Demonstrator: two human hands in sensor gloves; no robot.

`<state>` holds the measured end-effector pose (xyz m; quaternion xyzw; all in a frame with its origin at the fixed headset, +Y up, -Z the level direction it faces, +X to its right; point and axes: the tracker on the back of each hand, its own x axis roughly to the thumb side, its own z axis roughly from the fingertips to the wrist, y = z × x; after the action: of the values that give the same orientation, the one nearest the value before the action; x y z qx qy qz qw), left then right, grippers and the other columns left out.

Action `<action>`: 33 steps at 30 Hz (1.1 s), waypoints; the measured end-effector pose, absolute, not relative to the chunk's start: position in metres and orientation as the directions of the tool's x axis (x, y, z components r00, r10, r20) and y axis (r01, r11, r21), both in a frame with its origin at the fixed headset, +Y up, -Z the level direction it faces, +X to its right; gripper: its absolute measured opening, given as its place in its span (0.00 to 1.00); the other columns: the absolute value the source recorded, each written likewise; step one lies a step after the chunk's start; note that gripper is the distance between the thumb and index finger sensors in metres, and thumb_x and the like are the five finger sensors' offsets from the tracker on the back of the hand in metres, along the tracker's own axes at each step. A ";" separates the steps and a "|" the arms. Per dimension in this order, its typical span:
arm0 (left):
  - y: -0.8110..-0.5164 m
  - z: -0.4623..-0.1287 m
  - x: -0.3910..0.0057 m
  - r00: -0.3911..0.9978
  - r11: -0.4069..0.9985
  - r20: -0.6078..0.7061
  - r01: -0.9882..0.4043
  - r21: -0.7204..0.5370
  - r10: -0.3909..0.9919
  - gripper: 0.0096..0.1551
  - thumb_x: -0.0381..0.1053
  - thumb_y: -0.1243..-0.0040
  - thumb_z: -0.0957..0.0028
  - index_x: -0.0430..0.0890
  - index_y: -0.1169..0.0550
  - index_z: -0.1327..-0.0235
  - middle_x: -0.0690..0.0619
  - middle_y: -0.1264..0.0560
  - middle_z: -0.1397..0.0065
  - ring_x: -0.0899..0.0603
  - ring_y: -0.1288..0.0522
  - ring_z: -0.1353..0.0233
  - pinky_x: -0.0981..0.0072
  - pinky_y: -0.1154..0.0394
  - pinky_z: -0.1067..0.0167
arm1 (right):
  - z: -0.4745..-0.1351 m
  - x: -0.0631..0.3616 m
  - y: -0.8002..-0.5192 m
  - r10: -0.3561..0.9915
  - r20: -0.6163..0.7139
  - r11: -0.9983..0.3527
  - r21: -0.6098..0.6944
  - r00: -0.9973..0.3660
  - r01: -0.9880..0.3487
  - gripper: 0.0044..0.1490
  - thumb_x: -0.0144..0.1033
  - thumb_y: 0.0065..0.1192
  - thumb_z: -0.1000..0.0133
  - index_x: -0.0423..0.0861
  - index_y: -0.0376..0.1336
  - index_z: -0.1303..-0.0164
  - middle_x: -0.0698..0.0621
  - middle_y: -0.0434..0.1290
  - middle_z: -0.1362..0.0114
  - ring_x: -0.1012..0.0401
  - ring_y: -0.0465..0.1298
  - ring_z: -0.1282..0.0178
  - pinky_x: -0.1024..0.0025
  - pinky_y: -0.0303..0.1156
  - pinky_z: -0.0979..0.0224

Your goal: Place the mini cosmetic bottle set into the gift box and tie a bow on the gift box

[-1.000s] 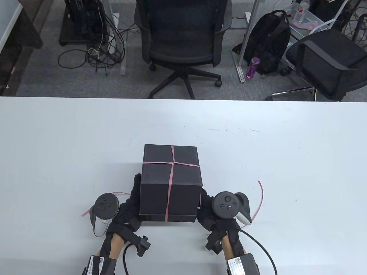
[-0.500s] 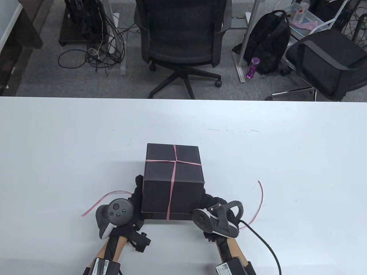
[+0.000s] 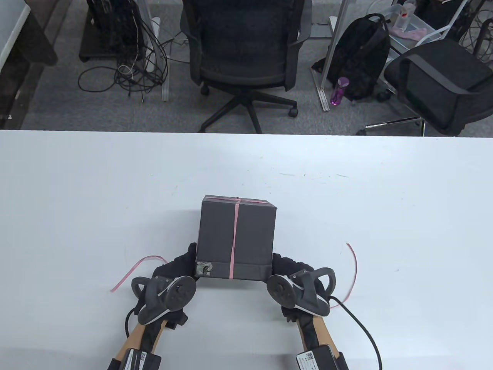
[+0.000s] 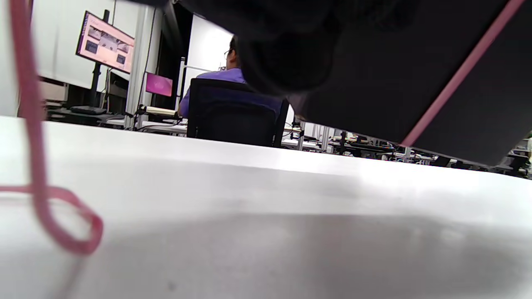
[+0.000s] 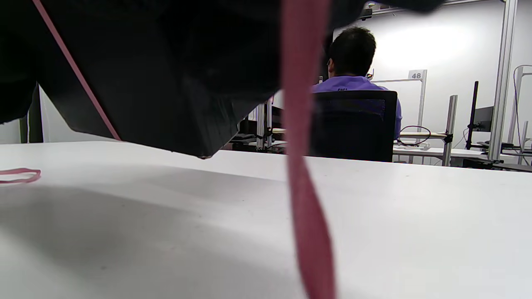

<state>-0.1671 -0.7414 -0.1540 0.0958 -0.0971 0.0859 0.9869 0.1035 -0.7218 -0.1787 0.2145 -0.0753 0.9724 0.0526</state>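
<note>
Box (image 3: 235, 235) tilted, raised off table (image 3: 77, 192), between left hand (image 3: 175, 269) and right hand (image 3: 290, 269); both grip its sides; ribbon (image 3: 233, 239) around it.

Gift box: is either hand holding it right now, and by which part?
Both. The left hand and right hand hold the black gift box by its lower left and right sides, tilted up off the table. The finger positions are hidden.
</note>
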 end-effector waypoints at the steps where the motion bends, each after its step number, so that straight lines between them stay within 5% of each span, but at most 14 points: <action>1: -0.740 -0.154 -0.167 0.964 0.965 0.214 -0.196 0.172 0.158 0.37 0.63 0.52 0.49 0.44 0.24 0.33 0.57 0.17 0.55 0.57 0.21 0.75 0.70 0.20 0.75 | -0.179 0.105 -0.721 0.088 0.433 -0.980 -0.121 -0.897 -0.155 0.40 0.55 0.45 0.53 0.38 0.71 0.48 0.48 0.80 0.64 0.65 0.74 0.80 0.71 0.77 0.75; 6: -0.731 -0.151 -0.166 0.938 0.940 0.256 -0.285 0.188 0.233 0.30 0.62 0.51 0.49 0.45 0.19 0.47 0.59 0.17 0.57 0.58 0.21 0.75 0.71 0.19 0.75 | -0.180 0.117 -0.718 0.232 0.466 -0.925 -0.166 -0.854 -0.342 0.36 0.50 0.45 0.48 0.37 0.73 0.50 0.47 0.81 0.64 0.65 0.75 0.80 0.70 0.77 0.74; 14: -0.712 -0.146 -0.171 0.861 0.840 0.293 -0.488 0.238 0.416 0.29 0.63 0.48 0.49 0.43 0.19 0.50 0.59 0.18 0.58 0.58 0.21 0.75 0.72 0.19 0.74 | -0.173 0.124 -0.705 0.231 0.481 -0.853 -0.319 -0.846 -0.414 0.34 0.48 0.43 0.45 0.37 0.72 0.50 0.46 0.81 0.62 0.65 0.76 0.79 0.70 0.78 0.73; 21: -0.706 -0.143 -0.169 0.863 0.843 0.298 -0.482 0.239 0.409 0.29 0.61 0.52 0.44 0.41 0.19 0.50 0.58 0.18 0.58 0.58 0.21 0.74 0.71 0.19 0.73 | -0.171 0.124 -0.703 0.219 0.492 -0.830 -0.360 -0.842 -0.427 0.33 0.48 0.44 0.44 0.37 0.73 0.53 0.47 0.81 0.63 0.65 0.76 0.79 0.70 0.79 0.72; 33: -0.708 -0.146 -0.178 0.707 0.706 0.181 -0.704 0.081 0.684 0.28 0.61 0.49 0.37 0.37 0.16 0.59 0.55 0.18 0.65 0.58 0.22 0.79 0.70 0.19 0.77 | -0.175 0.132 -0.705 0.474 0.471 -0.768 -0.193 -0.744 -0.611 0.31 0.48 0.52 0.38 0.33 0.75 0.63 0.49 0.81 0.71 0.67 0.75 0.84 0.72 0.78 0.76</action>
<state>-0.1780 -0.7082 -0.1459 0.0718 -0.0686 0.3768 0.9210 0.1316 -0.7048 -0.1754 0.2020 -0.1699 0.9182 0.2953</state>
